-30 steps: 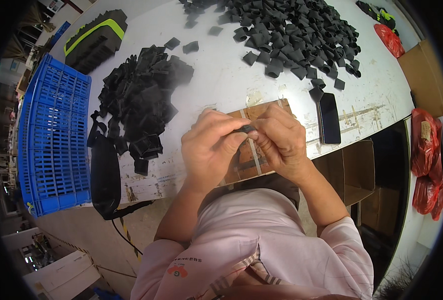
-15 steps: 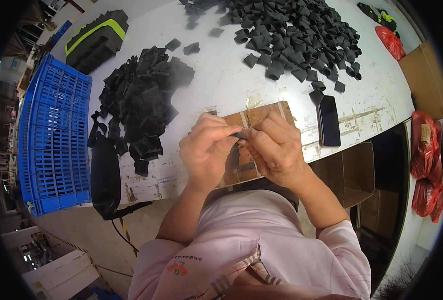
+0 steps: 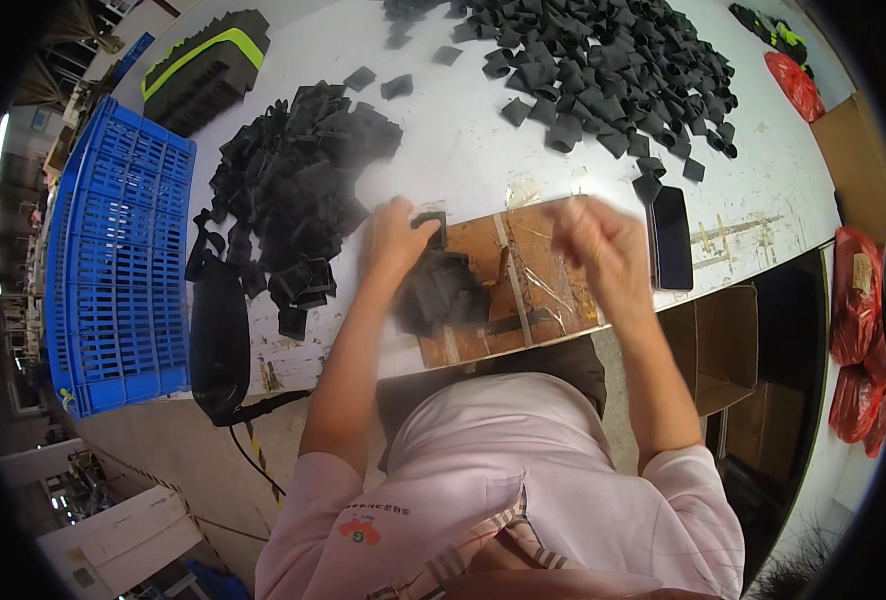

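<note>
At the brown board [image 3: 538, 265] on the bench [image 3: 463, 160], the left hand [image 3: 395, 238] pinches a small black foam piece [image 3: 430, 226] at the board's far left corner, seemingly setting it aside, while the blurred right hand [image 3: 603, 250], grip unclear, likely must fetch another

On the table [image 3: 463, 170], a board [image 3: 533, 270] lies before the person, a crate [image 3: 113, 270] far left, a phone [image 3: 671, 237] just right of the board
</note>
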`<state>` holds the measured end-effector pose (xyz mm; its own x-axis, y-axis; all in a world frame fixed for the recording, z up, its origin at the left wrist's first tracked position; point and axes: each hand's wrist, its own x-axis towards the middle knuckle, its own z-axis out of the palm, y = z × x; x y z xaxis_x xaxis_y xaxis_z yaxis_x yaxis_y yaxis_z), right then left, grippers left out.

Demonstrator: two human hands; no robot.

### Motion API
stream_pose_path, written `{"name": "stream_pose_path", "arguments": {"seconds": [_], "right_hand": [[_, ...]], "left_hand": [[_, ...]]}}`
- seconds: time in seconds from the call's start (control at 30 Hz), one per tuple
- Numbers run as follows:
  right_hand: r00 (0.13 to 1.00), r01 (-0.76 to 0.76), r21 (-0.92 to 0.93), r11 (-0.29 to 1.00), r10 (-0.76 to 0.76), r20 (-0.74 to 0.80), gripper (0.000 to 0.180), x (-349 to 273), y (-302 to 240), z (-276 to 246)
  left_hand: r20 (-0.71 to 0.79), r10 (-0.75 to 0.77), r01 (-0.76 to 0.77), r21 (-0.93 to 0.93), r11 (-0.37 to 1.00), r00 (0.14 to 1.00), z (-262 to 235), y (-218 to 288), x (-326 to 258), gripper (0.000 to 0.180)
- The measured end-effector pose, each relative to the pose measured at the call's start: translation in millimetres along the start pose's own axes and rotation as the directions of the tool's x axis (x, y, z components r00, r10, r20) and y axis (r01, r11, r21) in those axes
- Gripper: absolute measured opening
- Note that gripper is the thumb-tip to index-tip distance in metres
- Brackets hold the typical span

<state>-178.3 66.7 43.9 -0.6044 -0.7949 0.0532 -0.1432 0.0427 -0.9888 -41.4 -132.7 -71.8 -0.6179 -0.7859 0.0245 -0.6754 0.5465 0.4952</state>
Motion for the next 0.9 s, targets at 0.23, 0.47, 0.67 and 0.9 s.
{"name": "stream_pose_path", "arguments": {"seconds": [0.23, 0.47, 0.67, 0.9], "right_hand": [[0.990, -0.001, -0.113, 0.994, 0.017, 0.140, 0.021, -50.8, 11.7, 27.2], [0.974, 0.204, -0.241, 0.949, -0.222, -0.047, 0.016, -53.0, 9.3, 57.0], [0.995, 0.027, 0.293, 0.956, 0.002, -0.100, 0.005, -57.0, 10.9, 54.8], [0.929, -0.291, 0.323, 0.901, 0.185, 0.321, 0.021, -46.5, 6.5, 14.6]], "left_hand": [[-0.337, 0.165, -0.219, -0.130, 0.967, 0.927, -8.2, -5.2, -3.0, 0.008], [0.338, -0.171, 0.312, -0.936, -0.163, 0.925, -56.2, 71.7, -81.9, 0.011], [0.410, 0.147, 0.436, -0.849, -0.298, 0.900, -56.8, 79.4, -122.1, 0.021], [0.483, 0.286, 0.501, -0.865, 0.009, 0.828, -78.8, 79.9, -103.3, 0.018]]}}
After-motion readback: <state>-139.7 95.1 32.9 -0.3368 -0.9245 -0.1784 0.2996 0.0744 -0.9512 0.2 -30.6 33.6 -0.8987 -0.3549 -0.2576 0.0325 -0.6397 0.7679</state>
